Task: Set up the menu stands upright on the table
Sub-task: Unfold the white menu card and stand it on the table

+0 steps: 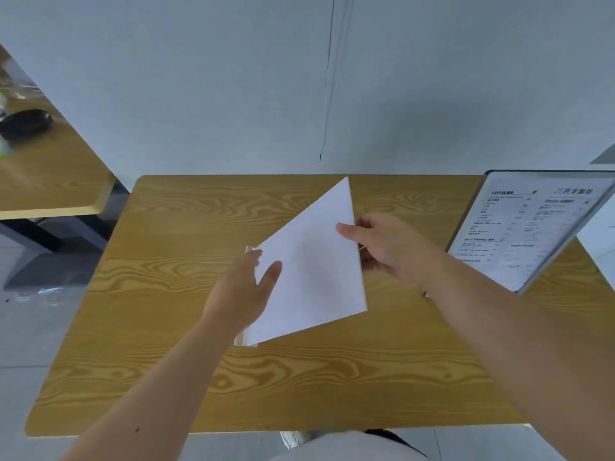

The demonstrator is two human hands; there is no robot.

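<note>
Both hands (319, 261) – blank-side menu stand (312, 267)

Pale grey-white wall (199, 78) behind, thin dark vertical seam (327, 78) near centre. Wood-grain desk (166, 377) against it. Second wooden table (50, 181) at left on dark metal legs (36, 251). Grey tiled floor (30, 334). Soft, even light.

A single wide-angle camera sat on the person's head, looking forward and steeply down from close above the wooden bench (166, 377). It faced a pale wall (199, 78) beyond the far edge. Both forearms entered from the bottom corners. Floor (30, 327) showed at left, and straight lines bowed toward the edges.
</note>
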